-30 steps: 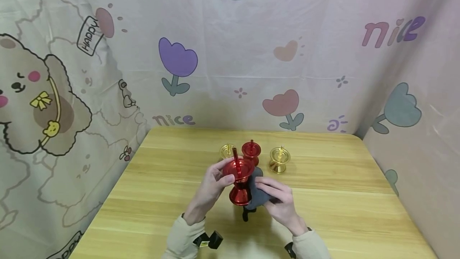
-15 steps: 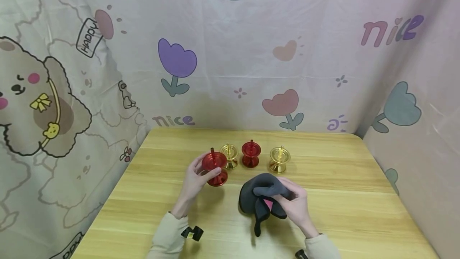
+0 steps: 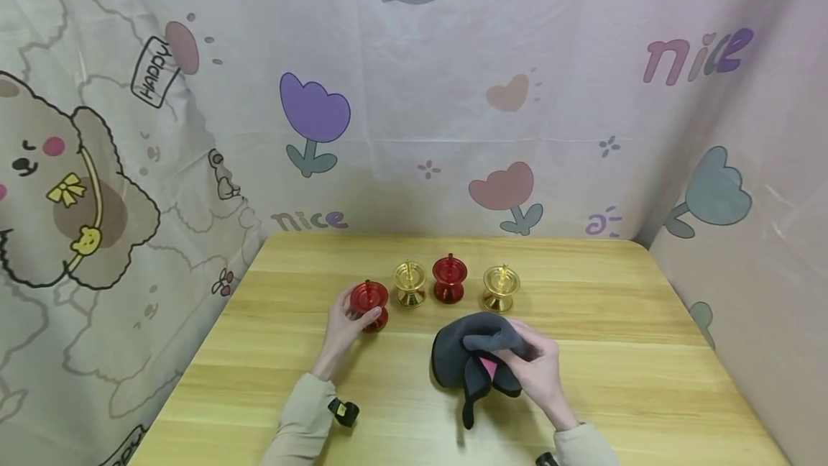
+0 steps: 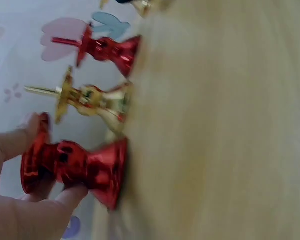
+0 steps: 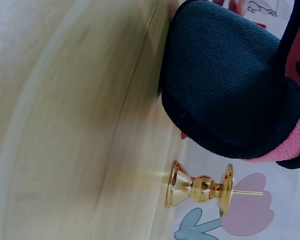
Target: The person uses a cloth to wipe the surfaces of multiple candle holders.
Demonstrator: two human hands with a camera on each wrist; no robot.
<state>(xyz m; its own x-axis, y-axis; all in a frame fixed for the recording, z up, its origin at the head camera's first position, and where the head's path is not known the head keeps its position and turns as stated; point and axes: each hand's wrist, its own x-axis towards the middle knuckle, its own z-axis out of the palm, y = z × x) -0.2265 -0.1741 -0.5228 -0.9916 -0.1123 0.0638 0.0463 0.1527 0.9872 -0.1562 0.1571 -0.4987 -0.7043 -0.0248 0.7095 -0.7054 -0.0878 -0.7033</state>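
My left hand [image 3: 346, 322] holds a red metal candle holder [image 3: 369, 303] that stands on the wooden table [image 3: 614, 351], at the left end of a row. In the left wrist view the fingers [image 4: 20, 140] curl round this red holder [image 4: 75, 167]. To its right stand a gold holder [image 3: 410, 283], a second red holder [image 3: 449, 278] and another gold holder [image 3: 500, 288]. My right hand [image 3: 537, 369] grips a dark grey cloth [image 3: 468, 358] with a pink inner side, nearer the table's front. The right wrist view shows the cloth [image 5: 230, 90] and a gold holder [image 5: 200, 190].
A printed fabric backdrop [image 3: 414, 92] with tulips and a cartoon dog hangs behind and to both sides of the table. Small black wrist-mounted devices [image 3: 341, 410] show near my sleeves.
My left hand carried the red holder from above the cloth leftward and set it down at the left end of the row. My right hand with the cloth moved slightly right.
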